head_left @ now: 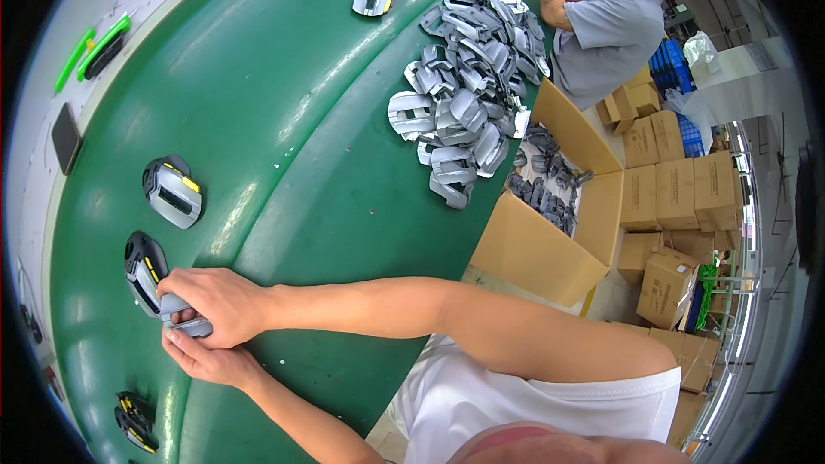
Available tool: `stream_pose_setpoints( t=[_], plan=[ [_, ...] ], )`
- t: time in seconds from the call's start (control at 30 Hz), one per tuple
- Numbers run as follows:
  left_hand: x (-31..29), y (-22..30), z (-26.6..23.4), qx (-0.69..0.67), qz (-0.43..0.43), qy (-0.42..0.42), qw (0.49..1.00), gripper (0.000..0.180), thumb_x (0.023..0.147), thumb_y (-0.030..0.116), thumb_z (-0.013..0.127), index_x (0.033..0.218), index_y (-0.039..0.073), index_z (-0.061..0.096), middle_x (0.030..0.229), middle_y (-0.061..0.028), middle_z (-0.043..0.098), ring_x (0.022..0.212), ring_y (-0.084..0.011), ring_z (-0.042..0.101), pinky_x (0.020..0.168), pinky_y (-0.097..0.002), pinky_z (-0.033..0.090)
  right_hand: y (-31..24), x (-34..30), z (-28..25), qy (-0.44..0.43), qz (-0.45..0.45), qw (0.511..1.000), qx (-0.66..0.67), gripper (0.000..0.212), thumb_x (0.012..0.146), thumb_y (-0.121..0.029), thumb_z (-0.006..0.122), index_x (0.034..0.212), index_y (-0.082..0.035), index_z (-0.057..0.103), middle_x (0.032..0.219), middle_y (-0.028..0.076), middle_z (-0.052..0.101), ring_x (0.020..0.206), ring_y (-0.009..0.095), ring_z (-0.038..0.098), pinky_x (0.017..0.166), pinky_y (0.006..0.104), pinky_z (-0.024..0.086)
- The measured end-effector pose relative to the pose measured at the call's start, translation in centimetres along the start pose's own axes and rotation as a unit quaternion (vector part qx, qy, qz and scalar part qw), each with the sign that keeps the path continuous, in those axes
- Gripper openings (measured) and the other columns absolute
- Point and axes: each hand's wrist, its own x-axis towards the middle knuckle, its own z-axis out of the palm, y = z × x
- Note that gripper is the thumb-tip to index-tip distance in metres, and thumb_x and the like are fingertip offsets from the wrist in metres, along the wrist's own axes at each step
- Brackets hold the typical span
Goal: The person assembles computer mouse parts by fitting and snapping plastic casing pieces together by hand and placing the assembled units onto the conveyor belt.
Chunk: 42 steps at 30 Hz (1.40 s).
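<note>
Grip: both hands closed on one grey shell (201, 328). My right hand (225, 302) curls over it from above; my left hand (210, 359) pinches its lower edge. How hard I press, I can't tell; too much force on one side could crack or bend the thin parts, I'd judge.
Green surface (344, 241): glossy, with small pale specks about. Looks slippery; a dropped shell might skid, and a speck caught on a mating face could spoil the fit.
Open carton (541, 249): by the surface's edge, dark small parts (540, 196) inside. My right forearm lies on the near side of it; a careless elbow swing might knock its wall.
Shell heap (468, 94): grey pieces piled loosely, some close to the edge on the carton's side. Pulling one from low down could start a slide, with scuffs or a fall likely.
Black body (142, 256): yellow-marked, just beside my right fingers; contact hidden. A slip of the knuckles could shove it away or scratch it.
Grey-and-black unit (174, 193): farther along, clear of my hands. Risk seems low unless the black body gets pushed into it.
Black pieces (135, 423): by my left, clustered together. A wide left wrist might scatter them.
</note>
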Motion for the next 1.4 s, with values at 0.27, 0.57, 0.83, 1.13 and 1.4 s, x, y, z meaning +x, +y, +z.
stream_pose_setpoints(
  t=[0.27,0.57,0.83,1.13,1.4],
  plan=[
    [1.1,-0.1,-1.6,0.022,0.02,-0.002,1.0,0.025,0.096,0.023,0.043,0.099,-0.002,0.049,0.093,-0.0091,0.054,0.085,-0.0183,0.054,0.072,-0.0329,0.047,0.5,0.3,-0.9,-0.102,-0.013,0.994,0.028,0.056,0.065,-0.021,0.069,0.112,-0.001,0.047,0.101,0.013,0.054,0.089,0.032,0.056,0.072,0.0386,0.047],
    [1.1,0.3,-1.4,-0.032,-0.034,0.025,0.999,0.027,0.095,0.026,0.043,0.09,0.0,0.049,0.087,-0.0065,0.05,0.08,-0.018,0.051,0.07,-0.0325,0.044,1.0,0.2,-0.8,-0.123,-0.014,0.991,0.051,0.061,0.058,-0.023,0.07,0.11,0.001,0.049,0.102,0.014,0.054,0.091,0.031,0.055,0.074,0.039,0.047],
    [1.5,0.0,-0.7,-0.057,-0.061,0.032,0.996,0.029,0.096,0.027,0.041,0.094,-0.001,0.05,0.091,-0.0088,0.051,0.085,-0.0196,0.053,0.074,-0.0351,0.046,1.7,-0.3,-0.1,-0.087,0.002,0.994,0.064,0.039,0.065,-0.018,0.069,0.096,0.0,0.054,0.093,0.013,0.055,0.087,0.03,0.056,0.07,0.0372,0.047],
    [1.0,-0.9,-0.6,0.04,-0.02,0.022,0.999,0.027,0.096,0.025,0.044,0.095,-0.002,0.049,0.092,-0.0102,0.053,0.081,-0.0185,0.054,0.07,-0.0316,0.047,0.9,-0.4,-0.3,-0.032,0.05,0.992,0.11,0.02,0.069,-0.011,0.065,0.085,0.0,0.058,0.085,0.013,0.058,0.075,0.03,0.058,0.065,0.0369,0.047],
    [1.2,-1.6,-1.1,0.096,0.013,-0.002,0.995,0.024,0.096,0.024,0.045,0.09,0.0,0.047,0.081,-0.0051,0.05,0.075,-0.013,0.049,0.064,-0.0277,0.043,0.9,-0.3,-0.4,0.009,0.038,0.995,0.09,0.015,0.069,-0.011,0.062,0.079,0.0,0.057,0.076,0.011,0.058,0.065,0.029,0.057,0.056,0.0362,0.046]
  ],
)
